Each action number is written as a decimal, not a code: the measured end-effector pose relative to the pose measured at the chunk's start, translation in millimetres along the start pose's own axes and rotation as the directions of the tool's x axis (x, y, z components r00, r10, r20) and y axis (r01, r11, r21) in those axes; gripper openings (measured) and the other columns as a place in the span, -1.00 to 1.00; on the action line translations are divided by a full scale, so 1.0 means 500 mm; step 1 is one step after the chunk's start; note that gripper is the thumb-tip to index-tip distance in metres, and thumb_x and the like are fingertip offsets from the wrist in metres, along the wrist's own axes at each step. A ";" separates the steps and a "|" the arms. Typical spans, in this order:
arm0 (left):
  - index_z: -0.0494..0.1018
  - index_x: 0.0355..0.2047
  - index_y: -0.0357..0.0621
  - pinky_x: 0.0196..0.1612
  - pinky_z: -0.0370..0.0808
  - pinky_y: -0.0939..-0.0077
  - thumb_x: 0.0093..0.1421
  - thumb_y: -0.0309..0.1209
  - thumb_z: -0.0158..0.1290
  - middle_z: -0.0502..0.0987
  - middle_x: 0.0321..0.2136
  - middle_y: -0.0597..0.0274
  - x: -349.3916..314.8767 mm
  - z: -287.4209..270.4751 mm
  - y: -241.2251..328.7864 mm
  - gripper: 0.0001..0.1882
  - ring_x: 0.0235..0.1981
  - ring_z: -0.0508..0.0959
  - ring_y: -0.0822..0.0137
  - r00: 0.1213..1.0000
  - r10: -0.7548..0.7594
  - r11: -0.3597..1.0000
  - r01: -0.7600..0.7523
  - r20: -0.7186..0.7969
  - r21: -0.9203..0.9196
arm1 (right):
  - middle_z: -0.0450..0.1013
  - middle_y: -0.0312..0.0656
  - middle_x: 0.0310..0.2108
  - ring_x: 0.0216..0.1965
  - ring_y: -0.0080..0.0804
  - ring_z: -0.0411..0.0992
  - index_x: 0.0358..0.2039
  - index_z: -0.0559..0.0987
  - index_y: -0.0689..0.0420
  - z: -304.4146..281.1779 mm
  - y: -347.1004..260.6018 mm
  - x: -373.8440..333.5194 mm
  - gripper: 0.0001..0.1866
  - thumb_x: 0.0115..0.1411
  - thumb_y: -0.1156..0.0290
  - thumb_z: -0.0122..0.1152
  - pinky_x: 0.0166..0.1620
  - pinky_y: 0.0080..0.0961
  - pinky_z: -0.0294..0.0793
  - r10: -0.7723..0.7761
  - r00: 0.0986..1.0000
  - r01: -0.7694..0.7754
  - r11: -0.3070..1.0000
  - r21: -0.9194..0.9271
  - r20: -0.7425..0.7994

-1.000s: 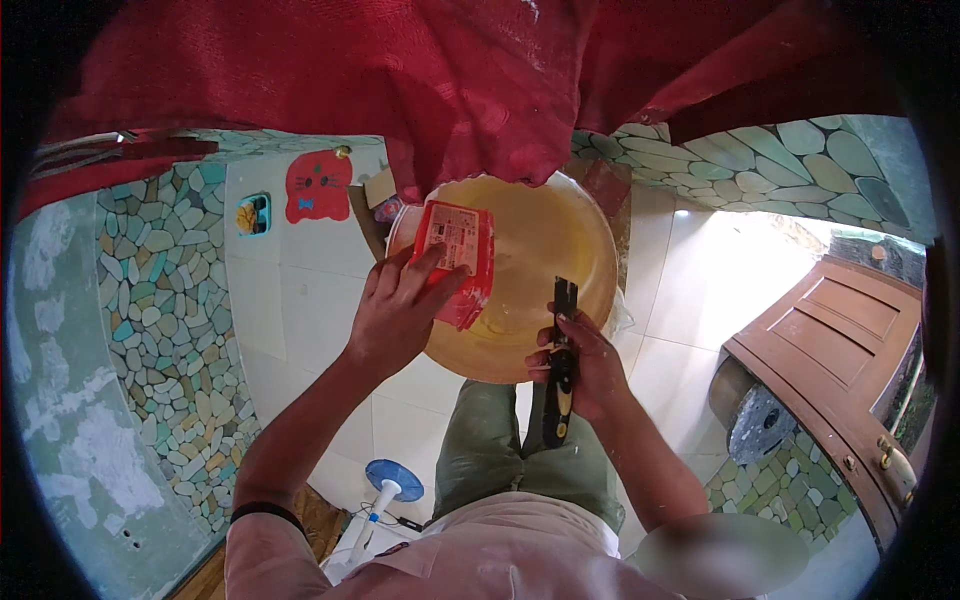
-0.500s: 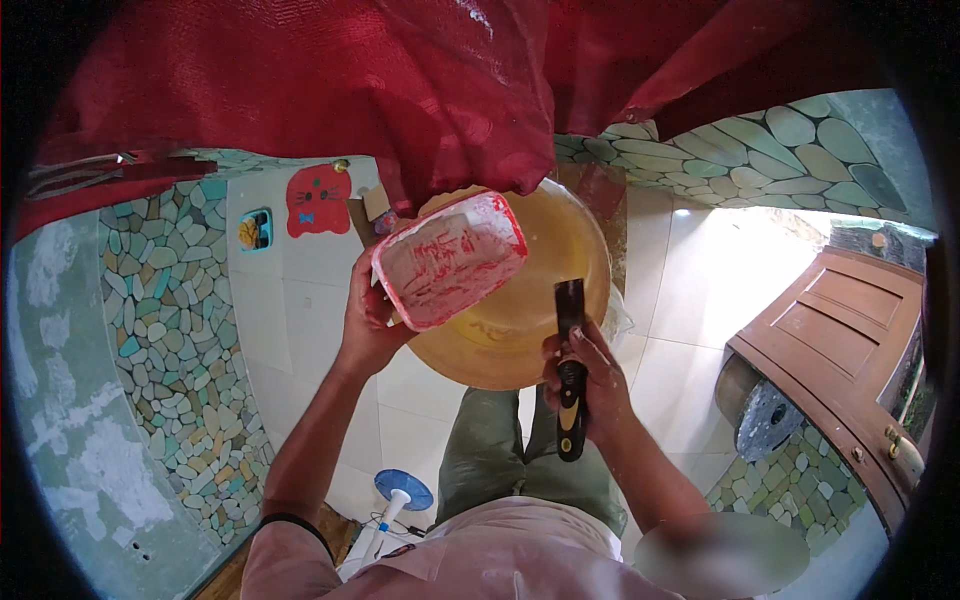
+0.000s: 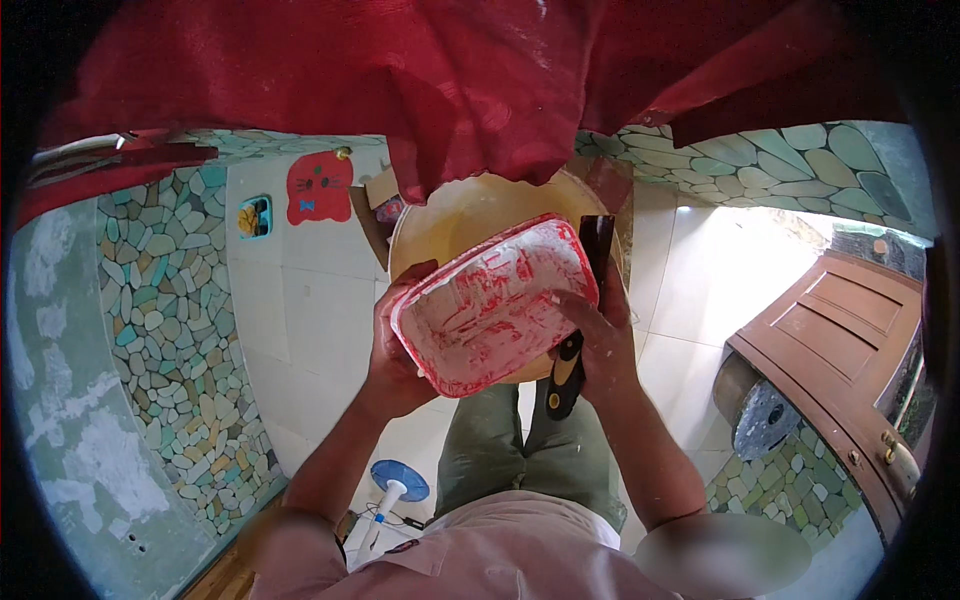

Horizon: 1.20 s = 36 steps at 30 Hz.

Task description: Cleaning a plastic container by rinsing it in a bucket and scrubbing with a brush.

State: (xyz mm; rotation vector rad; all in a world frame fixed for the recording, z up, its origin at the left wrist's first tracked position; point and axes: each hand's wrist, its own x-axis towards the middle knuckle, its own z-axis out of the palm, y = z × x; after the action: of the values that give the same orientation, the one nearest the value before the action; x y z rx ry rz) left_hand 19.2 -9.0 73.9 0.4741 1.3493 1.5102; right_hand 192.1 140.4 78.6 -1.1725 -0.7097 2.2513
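Observation:
My left hand (image 3: pixel 390 355) is wrapped round the left end of a red rectangular plastic tub (image 3: pixel 490 315), tilted so its inside faces me. White paste coats the tub's inner walls and floor in streaks, with red showing through. In my right hand (image 3: pixel 610 345) is a putty knife (image 3: pixel 597 245) with a dark broad blade and a black and tan handle. It stands upright beside the tub's right end, blade up. Fingers of that same hand also reach over the tub's right rim. Behind and below the tub is a large round yellowish surface (image 3: pixel 455 205), partly hidden.
Dark red cloth (image 3: pixel 480 80) hangs across the top. A brown panelled door (image 3: pixel 830 320) stands at the right, near a grey-faced cylinder (image 3: pixel 765 420). A blue and white fan (image 3: pixel 400 482) is low at the left; farther off lie a red cat-shaped mat (image 3: pixel 318 188) and a small blue tray (image 3: pixel 255 216).
The tub has moved right and toward me. My right hand has risen with the putty knife to the tub's right end, and its fingers now touch the rim.

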 end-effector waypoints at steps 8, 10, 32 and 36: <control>0.22 0.14 -0.09 0.25 0.17 0.17 0.14 0.28 -0.11 0.23 0.16 0.08 0.041 -0.027 0.029 -0.21 0.21 0.24 0.19 0.966 -0.235 0.869 0.260 0.110 -0.422 | 0.32 -0.20 0.07 0.04 -0.49 0.30 0.26 0.12 0.18 -0.016 -0.008 0.033 -0.24 -0.02 0.62 0.07 0.06 -0.59 0.30 -0.168 0.958 0.184 0.982 -0.048 0.233; 0.16 0.21 -0.10 0.22 0.24 0.17 0.01 0.41 -0.16 0.27 0.16 0.10 0.040 -0.018 0.017 -0.03 0.19 0.29 0.19 0.892 -0.382 0.810 0.449 0.241 -0.377 | 0.31 -0.21 0.07 0.01 -0.55 0.30 0.26 0.12 0.19 0.001 -0.021 0.046 -0.23 -0.06 0.66 -0.01 0.02 -0.64 0.28 -0.153 0.879 0.262 0.947 -0.188 0.451; 0.05 0.27 -0.06 0.20 0.27 0.04 0.11 0.35 -0.18 0.23 0.19 0.12 0.068 -0.071 -0.076 -0.08 0.17 0.28 0.10 0.970 -0.099 0.932 0.012 -0.223 -0.362 | 0.35 -0.20 -0.15 -0.23 -0.34 0.46 0.08 0.31 0.08 -0.007 0.018 -0.138 -0.60 0.21 0.42 0.01 -0.11 -0.20 0.56 0.339 0.940 -0.330 0.926 0.183 -0.020; 0.08 0.25 -0.13 0.22 0.25 0.07 0.03 0.34 -0.06 0.27 0.17 0.13 0.067 -0.079 -0.092 -0.02 0.19 0.27 0.11 0.992 -0.099 0.893 0.052 -0.083 -0.447 | 0.44 -0.11 -0.16 -0.27 -0.19 0.51 0.18 0.24 0.10 0.019 -0.055 -0.096 -0.49 0.20 0.55 0.01 -0.20 -0.28 0.58 0.060 0.969 0.102 0.790 -0.605 0.241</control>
State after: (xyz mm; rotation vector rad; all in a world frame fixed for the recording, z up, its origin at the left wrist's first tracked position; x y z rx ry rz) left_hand -7.3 -6.6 10.2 0.0507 1.0366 1.7327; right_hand 213.4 127.9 129.0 -1.1391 -1.6479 2.2297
